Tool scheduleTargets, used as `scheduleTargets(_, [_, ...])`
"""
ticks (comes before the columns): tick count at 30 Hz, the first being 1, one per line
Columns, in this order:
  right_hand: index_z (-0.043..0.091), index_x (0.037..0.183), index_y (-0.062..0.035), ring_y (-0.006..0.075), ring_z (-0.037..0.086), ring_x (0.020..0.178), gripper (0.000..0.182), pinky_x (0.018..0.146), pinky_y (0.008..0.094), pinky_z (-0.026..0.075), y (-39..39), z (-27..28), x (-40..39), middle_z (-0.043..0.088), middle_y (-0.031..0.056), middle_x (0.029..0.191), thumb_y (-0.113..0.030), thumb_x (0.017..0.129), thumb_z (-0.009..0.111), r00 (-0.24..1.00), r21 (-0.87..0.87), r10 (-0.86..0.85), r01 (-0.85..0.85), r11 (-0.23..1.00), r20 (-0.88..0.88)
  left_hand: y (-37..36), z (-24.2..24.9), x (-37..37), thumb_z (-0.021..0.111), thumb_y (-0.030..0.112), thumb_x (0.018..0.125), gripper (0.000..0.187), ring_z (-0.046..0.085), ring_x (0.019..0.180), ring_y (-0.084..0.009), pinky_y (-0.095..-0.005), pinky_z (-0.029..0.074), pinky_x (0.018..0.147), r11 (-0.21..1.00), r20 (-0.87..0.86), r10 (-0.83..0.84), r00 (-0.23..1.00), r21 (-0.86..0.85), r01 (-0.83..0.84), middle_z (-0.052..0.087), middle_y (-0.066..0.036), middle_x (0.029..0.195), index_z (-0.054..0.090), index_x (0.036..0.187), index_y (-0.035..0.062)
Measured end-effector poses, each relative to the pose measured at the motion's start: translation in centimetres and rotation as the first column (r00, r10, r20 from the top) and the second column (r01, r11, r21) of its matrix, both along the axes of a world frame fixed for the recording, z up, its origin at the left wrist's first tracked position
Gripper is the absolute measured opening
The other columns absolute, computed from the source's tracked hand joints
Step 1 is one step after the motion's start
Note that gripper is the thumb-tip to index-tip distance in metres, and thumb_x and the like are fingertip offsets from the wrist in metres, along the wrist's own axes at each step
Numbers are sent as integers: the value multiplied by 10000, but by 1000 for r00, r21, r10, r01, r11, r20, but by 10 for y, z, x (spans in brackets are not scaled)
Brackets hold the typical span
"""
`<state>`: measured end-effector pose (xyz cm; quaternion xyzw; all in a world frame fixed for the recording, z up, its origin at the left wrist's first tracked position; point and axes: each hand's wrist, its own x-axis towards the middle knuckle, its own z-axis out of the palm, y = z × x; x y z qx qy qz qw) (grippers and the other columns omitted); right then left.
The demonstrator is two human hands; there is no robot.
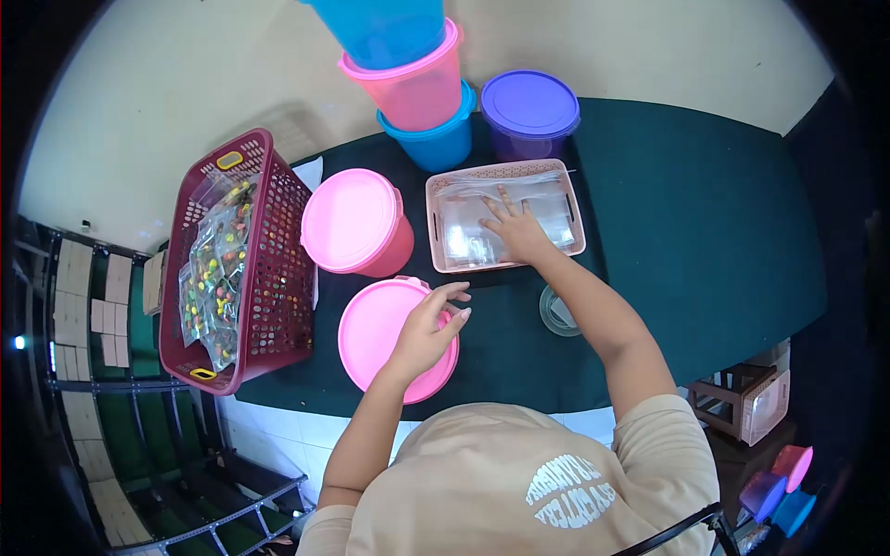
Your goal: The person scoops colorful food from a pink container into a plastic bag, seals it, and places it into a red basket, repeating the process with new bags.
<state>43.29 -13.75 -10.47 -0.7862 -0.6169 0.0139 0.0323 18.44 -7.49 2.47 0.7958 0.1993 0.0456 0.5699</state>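
My right hand (515,229) lies with its fingers spread on clear plastic bags (464,222) inside a shallow pink tray (441,263). My left hand (432,326) hovers over a round pink lid (371,324), fingers loosely bent and apart, with nothing seen in them. Behind that lid stands a pink tub with its lid on (350,221). A small round clear dish (554,320) sits beside my right forearm, partly hidden by it.
A maroon basket (283,269) at the left holds bags of colourful pieces (218,269). Stacked tubs (408,88) and a purple lidded tub (529,111) stand along the back of the dark green table (705,232). A stool (732,403) is at the lower right.
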Motion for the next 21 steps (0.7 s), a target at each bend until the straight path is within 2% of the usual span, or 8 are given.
scheduleTargets(4, [571,1160,-165,325,254,1388,442,987,535,395,1,-23,17,368,82,1445,-236,736,678,972,112,78,-105,988,221,5,0,11,599,92,871,390,579,913,-172,-314,451,851,989,-20,23,1000,145,-20,625,-101,1090,525,1248,25])
scheduleTargets(6, [570,1123,-167,317,328,1335,360,963,525,409,-2,-41,29,417,81,1391,-204,768,621,979,202,77,-115,973,187,10,-6,22,602,89,866,380,586,896,-178,-317,458,840,984,4,29,1000,174,-29,627,-113,1083,535,1233,22])
scheduleTargets(9, [568,1082,-175,311,436,1235,271,933,501,429,-7,-43,35,484,77,1300,-168,812,545,986,294,101,-136,946,131,20,-25,54,609,121,834,310,634,884,-312,-390,487,824,843,18,-55,998,536,37,644,-165,1019,604,1132,37])
scheduleTargets(10, [567,1079,-180,313,471,1188,258,927,487,436,-9,-43,35,502,73,1264,-165,824,525,985,289,138,-162,944,101,24,-32,66,609,121,834,310,634,884,-312,-390,487,824,842,17,-62,998,538,43,644,-165,1019,604,1132,37])
scheduleTargets(12, [584,1057,-180,326,470,1181,246,929,478,439,-8,-41,39,505,74,1247,-170,818,531,984,277,165,-178,944,71,31,-46,92,539,123,857,309,630,926,-329,-424,492,845,709,-249,-165,954,643,291,645,-165,1066,605,1149,45])
scheduleTargets(15, [630,1005,-176,350,463,1184,214,936,468,443,-7,-40,44,499,78,1253,-170,815,533,978,273,206,-204,940,22,46,-82,124,506,165,882,354,607,1036,-327,-456,481,877,661,-492,-115,863,611,436,578,-158,1239,578,1221,88])
scheduleTargets(17, [660,975,-172,360,456,1193,204,940,466,445,-7,-44,43,490,80,1276,-165,819,528,977,283,212,-204,937,1,50,-92,134,502,163,878,379,600,1052,-326,-457,479,889,614,-512,-71,856,654,442,534,-152,1300,561,1247,103])
scheduleTargets(21, [703,945,-169,355,456,1193,253,967,492,427,-18,-27,32,446,77,1340,-217,697,713,980,257,190,-170,951,-53,57,-102,143,492,105,826,502,516,1182,-356,-456,426,984,602,-491,-23,871,689,405,392,-163,1441,493,1327,135])
